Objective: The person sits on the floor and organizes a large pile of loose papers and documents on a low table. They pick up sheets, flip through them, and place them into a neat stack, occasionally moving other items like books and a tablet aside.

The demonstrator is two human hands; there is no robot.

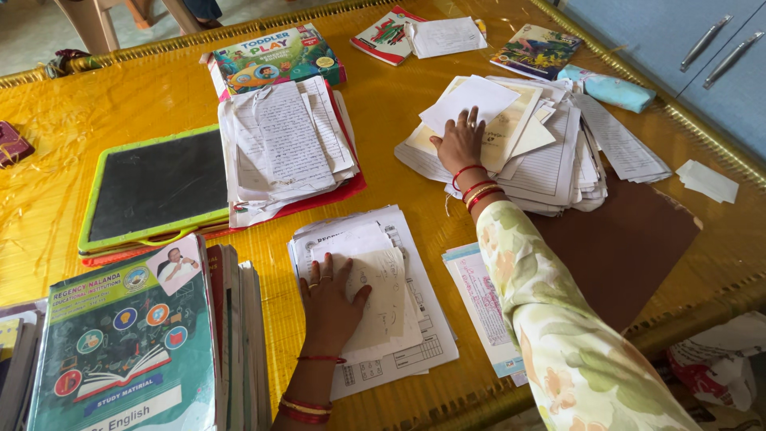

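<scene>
L hand (329, 307) flat, grip open, on near papers (403, 351); R hand (460, 144) flat on far stack (558, 160).

Seen from above, the left hand (329, 307) lies flat, palm down, fingers (313, 281) spread and thumb angled out to the right, rings on two fingers and red bangles at the wrist. The right hand (460, 144) reaches farther forward, also palm down with fingers together, red bangles circling its wrist, the forearm in a pale floral sleeve stretching diagonally.
</scene>
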